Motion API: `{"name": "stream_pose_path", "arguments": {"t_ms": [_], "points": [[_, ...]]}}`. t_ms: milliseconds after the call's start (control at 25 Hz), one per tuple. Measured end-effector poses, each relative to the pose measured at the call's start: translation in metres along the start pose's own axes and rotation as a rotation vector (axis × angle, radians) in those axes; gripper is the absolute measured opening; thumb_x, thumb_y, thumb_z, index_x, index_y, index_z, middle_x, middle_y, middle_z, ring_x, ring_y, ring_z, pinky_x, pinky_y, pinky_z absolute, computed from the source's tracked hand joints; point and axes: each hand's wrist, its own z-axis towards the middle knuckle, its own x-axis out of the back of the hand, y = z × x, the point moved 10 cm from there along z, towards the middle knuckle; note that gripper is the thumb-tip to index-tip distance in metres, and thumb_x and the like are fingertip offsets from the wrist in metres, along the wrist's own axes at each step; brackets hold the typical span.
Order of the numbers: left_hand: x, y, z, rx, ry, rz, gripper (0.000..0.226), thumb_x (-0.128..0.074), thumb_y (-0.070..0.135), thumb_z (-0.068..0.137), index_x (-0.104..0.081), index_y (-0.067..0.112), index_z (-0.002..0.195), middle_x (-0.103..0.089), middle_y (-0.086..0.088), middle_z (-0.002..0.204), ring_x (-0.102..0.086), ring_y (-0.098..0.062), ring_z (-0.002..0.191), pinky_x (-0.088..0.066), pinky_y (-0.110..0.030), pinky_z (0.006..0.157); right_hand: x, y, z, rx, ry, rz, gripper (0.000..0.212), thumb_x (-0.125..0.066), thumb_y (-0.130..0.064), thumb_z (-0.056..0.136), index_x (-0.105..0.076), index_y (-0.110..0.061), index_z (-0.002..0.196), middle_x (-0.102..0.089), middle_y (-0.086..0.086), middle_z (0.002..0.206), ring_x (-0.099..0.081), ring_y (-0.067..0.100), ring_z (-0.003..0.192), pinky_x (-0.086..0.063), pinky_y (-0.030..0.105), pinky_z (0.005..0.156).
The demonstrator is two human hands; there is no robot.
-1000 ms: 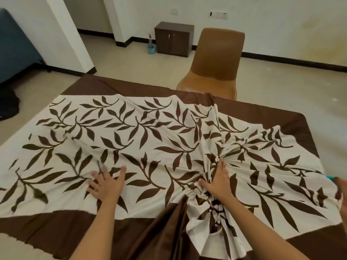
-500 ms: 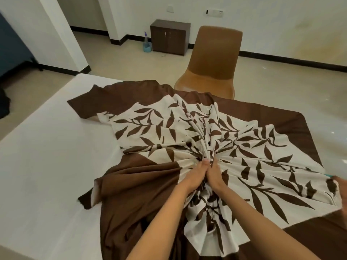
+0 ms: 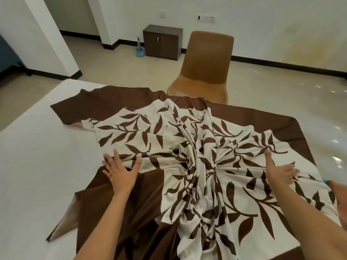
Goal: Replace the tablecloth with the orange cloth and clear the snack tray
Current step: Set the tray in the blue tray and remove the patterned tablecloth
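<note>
One tablecloth [image 3: 169,145], bunched, under spread fingers [image 3: 116,156]

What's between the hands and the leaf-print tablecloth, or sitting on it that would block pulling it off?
Nothing visible. The left hand and right hand both lie open directly on the tablecloth, and nothing rests on its visible surface. An orange object cut off at the right edge may overlap it; cannot tell.

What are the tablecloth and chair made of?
The tablecloth looks like thin woven fabric, maybe cotton or polyester: it gathers into soft folds, and its brown border shines faintly. The chair seems moulded plastic: a smooth, one-piece shell with a glossy seat.
</note>
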Motion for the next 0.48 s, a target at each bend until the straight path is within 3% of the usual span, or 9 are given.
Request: {"name": "stream_pose_path", "arguments": {"t_ms": [120, 280, 400, 480], "points": [[-0.025, 0.014, 0.018, 0.015, -0.097, 0.064, 0.099, -0.023, 0.081, 0.077, 0.002, 0.023, 0.154, 0.0, -0.013, 0.162, 0.013, -0.03, 0.148, 0.011, -0.049, 0.117, -0.027, -0.032, 0.001, 0.136, -0.077, 0.052, 0.132, -0.036, -0.092, 0.057, -0.001, -0.006, 0.152, -0.007, 0.023, 0.159, -0.004, 0.039, 0.147, -0.007, 0.051, 0.119], [-0.093, 0.088, 0.011, -0.219, -0.358, 0.044, 0.092, -0.008, 0.082, 0.077, -0.001, 0.031, 0.153, -0.006, -0.003, 0.162, 0.015, -0.011, 0.145, 0.015, -0.038, 0.115, -0.093, -0.095, -0.04, 0.315, -0.261, 0.068, 0.128, -0.047, -0.089, 0.062, -0.008, -0.007, 0.152, -0.019, 0.022, 0.156, -0.017, 0.04, 0.145, -0.016, 0.053, 0.119], [-0.134, 0.128, -0.014, -0.331, -0.51, 0.004, 0.099, 0.005, 0.09, 0.067, -0.003, 0.039, 0.151, -0.007, 0.006, 0.161, 0.016, -0.004, 0.141, 0.017, -0.032, 0.113, -0.151, -0.145, -0.107, 0.432, -0.586, 0.164, 0.122, -0.043, -0.09, 0.062, -0.012, -0.014, 0.152, -0.023, 0.012, 0.158, -0.023, 0.032, 0.145, -0.023, 0.053, 0.117], [-0.15, 0.142, -0.03, -0.377, -0.598, -0.019, 0.102, 0.009, 0.089, 0.067, -0.008, 0.035, 0.152, -0.012, 0.007, 0.161, 0.011, -0.003, 0.145, 0.015, -0.029, 0.115, -0.188, -0.167, -0.168, 0.503, -0.884, 0.218, 0.095, -0.037, -0.08, 0.08, -0.008, -0.026, 0.153, -0.017, 0.0, 0.16, -0.018, 0.021, 0.147, -0.019, 0.048, 0.119]]}}
